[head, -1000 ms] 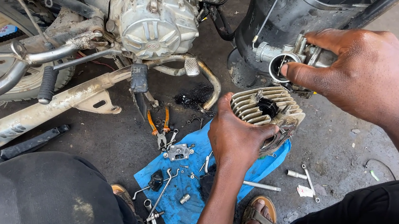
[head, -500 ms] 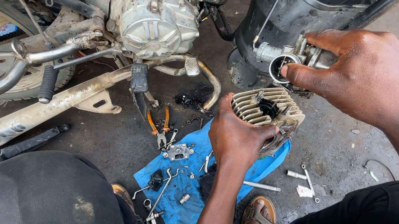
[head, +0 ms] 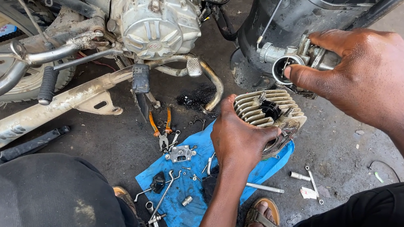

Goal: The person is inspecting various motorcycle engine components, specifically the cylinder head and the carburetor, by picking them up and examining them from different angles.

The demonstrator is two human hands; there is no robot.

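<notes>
My left hand (head: 241,142) grips a finned metal engine cylinder (head: 269,113), holding it tilted above a blue cloth (head: 180,192). My right hand (head: 365,77) holds a small metal carburettor (head: 295,62) up near the cylinder's top, with my fingertip at its round opening. The carburettor sits just above and right of the cylinder, almost touching it. A thin cable (head: 278,6) runs up from the carburettor.
A motorcycle engine (head: 155,15), exhaust pipe (head: 35,115) and footpeg (head: 47,85) fill the upper left. Orange-handled pliers (head: 162,128), small metal parts, bolts and wrenches lie on the blue cloth and the oily concrete. My dark-trousered knee (head: 36,213) and sandalled foot (head: 257,221) are below.
</notes>
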